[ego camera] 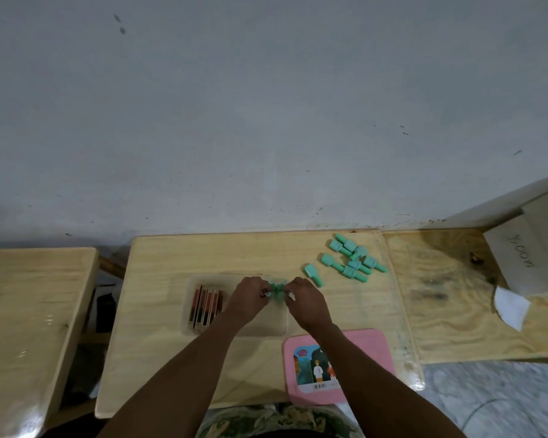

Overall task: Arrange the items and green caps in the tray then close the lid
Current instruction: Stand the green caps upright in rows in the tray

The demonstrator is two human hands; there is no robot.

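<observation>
1. A clear shallow tray point(279, 327) sits in the middle of the light wooden table point(159, 358), and the person leans over it with both bare forearms reaching in from six o'clock
2. The left hand point(246, 300) and right hand point(304, 303) meet over the tray's twelve o'clock edge, fingertips pinched together on a small cluster of green caps point(277, 289) held between them
3. Both hands are closed around those caps; how many they hold I cannot tell, since the fingers cover most of them
4. Inside the tray, toward nine o'clock, a row of slim boxed items point(204, 306) with reddish and tan faces lies packed side by side against the tray wall
5. A loose pile of green caps point(353, 259) lies on the table at about two o'clock from the tray, well apart from it, several touching one another
6. One single cap point(312, 273) lies alone between that pile and the right hand
7. The pink lid point(370, 352), with a picture sticker on it, rests flat on the table at five o'clock from the tray, partly under the right forearm
8. A white box point(529, 257) stands on a neighbouring board at three o'clock
</observation>
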